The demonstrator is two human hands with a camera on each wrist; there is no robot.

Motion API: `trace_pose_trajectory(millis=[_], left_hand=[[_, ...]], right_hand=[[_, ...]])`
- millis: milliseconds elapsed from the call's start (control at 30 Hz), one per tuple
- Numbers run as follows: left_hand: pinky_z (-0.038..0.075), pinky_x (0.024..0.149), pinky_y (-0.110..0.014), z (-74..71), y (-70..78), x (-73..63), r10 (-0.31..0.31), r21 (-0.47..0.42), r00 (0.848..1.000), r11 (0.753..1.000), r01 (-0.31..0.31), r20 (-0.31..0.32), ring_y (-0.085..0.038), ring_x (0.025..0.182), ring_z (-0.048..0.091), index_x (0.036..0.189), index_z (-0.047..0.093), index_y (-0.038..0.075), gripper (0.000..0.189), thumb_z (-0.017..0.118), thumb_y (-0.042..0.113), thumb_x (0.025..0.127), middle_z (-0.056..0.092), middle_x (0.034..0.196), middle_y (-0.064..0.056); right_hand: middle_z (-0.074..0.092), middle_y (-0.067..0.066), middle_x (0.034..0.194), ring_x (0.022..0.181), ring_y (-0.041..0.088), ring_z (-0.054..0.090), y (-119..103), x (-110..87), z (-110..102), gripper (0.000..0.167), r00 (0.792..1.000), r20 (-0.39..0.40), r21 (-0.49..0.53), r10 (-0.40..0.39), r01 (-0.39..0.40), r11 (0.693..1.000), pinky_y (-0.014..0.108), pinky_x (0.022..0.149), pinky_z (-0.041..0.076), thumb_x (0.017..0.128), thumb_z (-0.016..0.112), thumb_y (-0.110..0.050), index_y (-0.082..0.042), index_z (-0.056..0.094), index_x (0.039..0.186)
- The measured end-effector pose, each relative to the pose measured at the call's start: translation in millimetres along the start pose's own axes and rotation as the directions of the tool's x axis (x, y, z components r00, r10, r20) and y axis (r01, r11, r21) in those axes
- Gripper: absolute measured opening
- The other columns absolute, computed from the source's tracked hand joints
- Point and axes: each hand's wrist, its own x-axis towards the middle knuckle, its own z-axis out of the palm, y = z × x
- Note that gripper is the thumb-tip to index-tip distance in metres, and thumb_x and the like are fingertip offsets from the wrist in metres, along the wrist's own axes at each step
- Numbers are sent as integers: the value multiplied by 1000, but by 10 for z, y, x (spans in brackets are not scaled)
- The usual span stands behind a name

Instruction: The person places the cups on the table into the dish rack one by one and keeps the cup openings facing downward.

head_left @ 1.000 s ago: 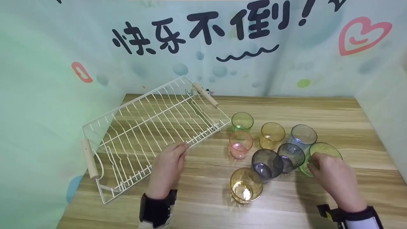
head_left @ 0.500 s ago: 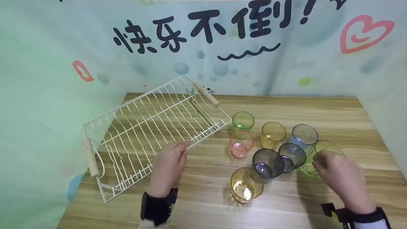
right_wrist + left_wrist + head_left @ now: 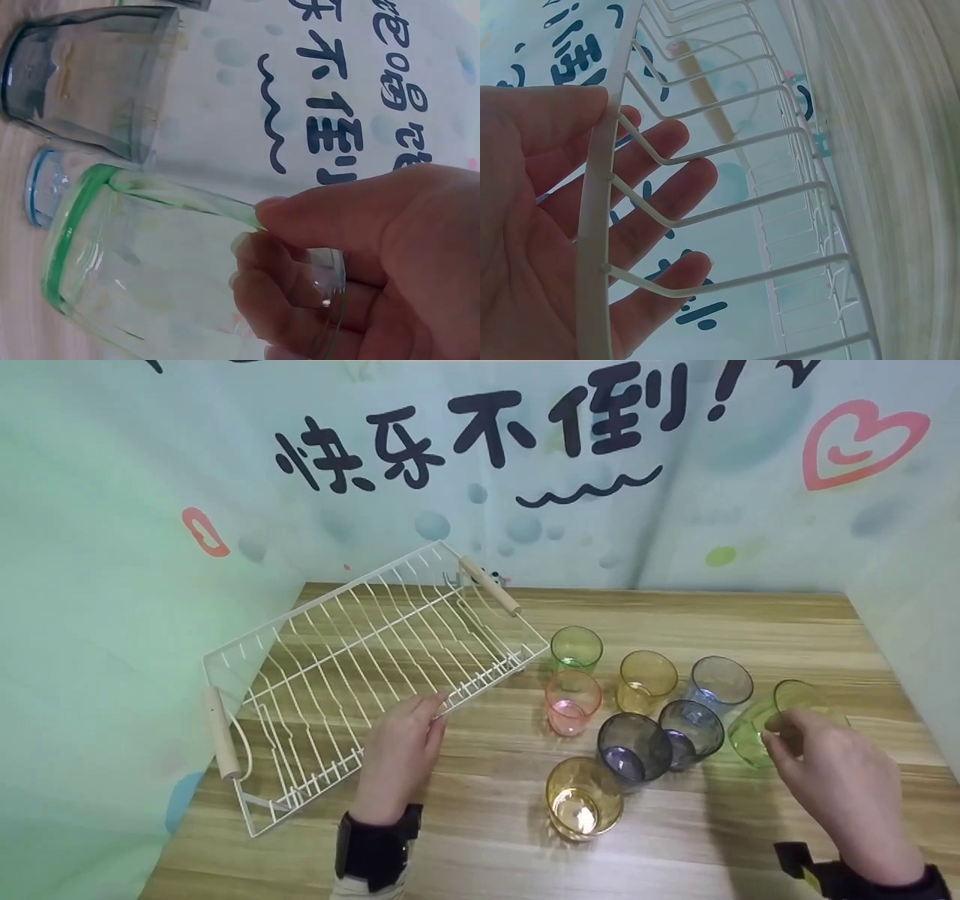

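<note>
My left hand [image 3: 401, 757] holds the near rail of a white wire dish rack [image 3: 352, 646] with wooden handles. In the left wrist view its thumb lies on the flat rail [image 3: 596, 217], with the fingers passing behind and between the wires. At the right, my right hand [image 3: 844, 791] pinches the rim of a clear green glass [image 3: 751, 733] between thumb and fingers. That glass leans, its thick green base [image 3: 67, 240] toward the table in the right wrist view. A dark grey glass [image 3: 691, 735] and a blue glass [image 3: 720, 682] stand left of it.
More glasses stand between rack and right hand: a small green glass [image 3: 576, 649], a pink glass [image 3: 572, 703], an amber glass [image 3: 647, 681], another grey glass [image 3: 634, 750] and a near amber glass [image 3: 584, 799]. A printed cloth [image 3: 420, 521] walls the wooden table [image 3: 480, 847].
My right hand has moved the green glass to the right, away from the grey and blue glasses, and it leans now. My left hand keeps its hold on the rack.
</note>
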Motion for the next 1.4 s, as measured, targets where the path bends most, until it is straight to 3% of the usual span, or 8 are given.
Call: trace_pose_trajectory(millis=[233, 467, 600, 767, 833, 967, 1067, 1400], left_hand=[[58, 91, -42, -18, -8, 9, -8, -10, 1000, 1000, 8, -8, -27, 102, 69, 120, 68, 13, 34, 72, 15, 86, 72, 114, -8], [57, 95, -40, -25, 47, 47, 22, -18, 1000, 1000, -22, -11, -26, 104, 69, 120, 67, 11, 33, 71, 17, 87, 71, 115, -9], [55, 97, -41, -19, 86, 58, 56, -23, 998, 998, -57, -39, -26, 107, 68, 124, 65, 11, 38, 71, 16, 88, 70, 118, -9], [55, 98, -41, -16, 157, 65, 89, -33, 992, 995, -92, -84, -26, 109, 67, 132, 61, 12, 46, 71, 15, 87, 70, 119, -11], [55, 99, -41, -14, 189, 70, 105, -36, 990, 993, -108, -96, -27, 110, 66, 133, 59, 12, 47, 70, 16, 88, 69, 120, -11], [54, 101, -38, -3, 255, 76, 125, -44, 986, 991, -130, -109, -25, 112, 66, 134, 58, 12, 48, 70, 16, 88, 69, 122, -10], [55, 99, -37, 9, 314, 74, 110, -47, 986, 992, -117, -122, -25, 111, 67, 134, 58, 12, 48, 71, 18, 87, 69, 122, -10], [54, 100, -38, 44, 493, 68, 95, -100, 987, 989, -108, -132, -25, 111, 66, 131, 60, 11, 47, 71, 25, 87, 70, 120, -10]], right_hand=[[73, 19, 78, 51, 19, 56, 19, 5, -94, 13, 998, -56, 18, 13, -12, 1000, 22, 40, 28, 86, 69, -13, -1, 66, 91], [73, 20, 82, 63, -22, 35, 13, 7, -165, 14, 990, -130, 107, 51, -37, 994, 19, 52, 31, 87, 70, -15, -2, 69, 93], [73, 22, 86, 75, -33, 28, -52, 13, -130, 17, 982, -170, 172, 81, -51, 984, 13, 62, 33, 88, 70, -16, 0, 69, 95], [73, 22, 91, 75, -31, 33, -143, 13, -74, 19, 968, -218, 241, 123, -69, 968, 11, 69, 35, 90, 69, -17, 0, 70, 97], [75, 13, 88, 76, -30, 36, -175, 11, -49, 18, 958, -249, 274, 144, -73, 959, 10, 71, 35, 89, 71, -16, 0, 70, 98], [64, -30, 82, 77, -29, 43, -256, 8, 7, 17, 937, -309, 358, 164, -45, 933, 1, 74, 35, 85, 74, -9, 2, 70, 96], [50, -46, 82, 77, -26, 48, -329, 4, 45, 15, 928, -330, 425, 172, -17, 905, -3, 75, 36, 84, 74, -4, 5, 69, 95], [59, -37, 82, 79, -16, 58, -539, -11, 167, 13, 927, -316, 574, 202, 17, 819, 0, 79, 45, 83, 72, 5, 9, 67, 95]])
